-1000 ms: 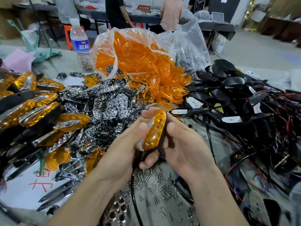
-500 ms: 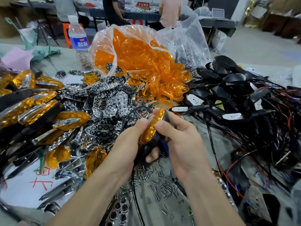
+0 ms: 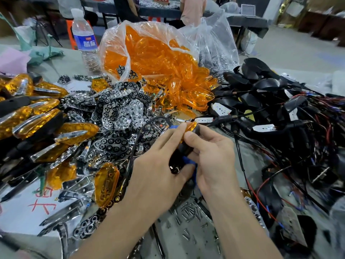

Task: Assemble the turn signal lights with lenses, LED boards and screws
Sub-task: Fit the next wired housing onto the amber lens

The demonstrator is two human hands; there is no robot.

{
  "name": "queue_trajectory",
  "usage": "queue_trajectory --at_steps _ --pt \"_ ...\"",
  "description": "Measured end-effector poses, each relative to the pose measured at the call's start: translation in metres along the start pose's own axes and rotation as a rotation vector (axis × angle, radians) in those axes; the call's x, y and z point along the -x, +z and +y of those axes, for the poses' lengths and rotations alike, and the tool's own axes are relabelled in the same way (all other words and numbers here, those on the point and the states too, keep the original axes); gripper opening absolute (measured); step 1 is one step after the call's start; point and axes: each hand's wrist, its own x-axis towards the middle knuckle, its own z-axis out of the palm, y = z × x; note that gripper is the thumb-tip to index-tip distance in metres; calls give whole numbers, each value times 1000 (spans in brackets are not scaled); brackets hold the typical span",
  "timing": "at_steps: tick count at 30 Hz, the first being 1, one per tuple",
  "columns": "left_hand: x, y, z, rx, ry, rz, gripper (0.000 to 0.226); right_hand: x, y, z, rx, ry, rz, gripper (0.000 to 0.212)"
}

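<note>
Holds one turn signal light (image 3: pixel 180 154), a black plastic housing capped with a translucent amber lens (image 3: pixel 189 130), between both hands, just above the grey table (image 3: pixel 56 68) and in front of the heap of chrome reflector plates (image 3: pixel 115 116). Wraps the curled fingers of the left hand (image 3: pixel 158 165) round the near end of the housing, forefinger reaching to the lens tip. Pinches the far end with the right hand (image 3: pixel 214 159), thumb on the lens edge. Beneath the right palm, a glimpse of something blue, too hidden to name.

Turned over since a second ago: then the lens broadside to the camera, now rolled away, black back uppermost, only a sliver of amber left at the far tip. Suggests a seated lens and a back presented for fastening. Probably calls next for one of the small loose metal screws (image 3: pixel 186 210) scattered on the table just below the wrists.
</note>
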Motion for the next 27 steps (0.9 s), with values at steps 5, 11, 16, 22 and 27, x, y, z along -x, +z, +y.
queue_trajectory --at_steps 5,11,16,22,27 --pt "-4 3 -1 -44 18 137 64 1 5 8 197 -65 27 16" --pt "-2 -1 -6 146 -68 162 64 3 9 8 439 -78 -112 26" --pt "-1 -4 -7 155 -57 152 56 6 8 9 563 -82 -161 31" --pt "-5 -8 -16 207 -150 96 36 8 10 3 670 -111 -178 40" --pt "-19 -10 -27 449 -345 146 12 9 4 -11 788 -166 -163 35"
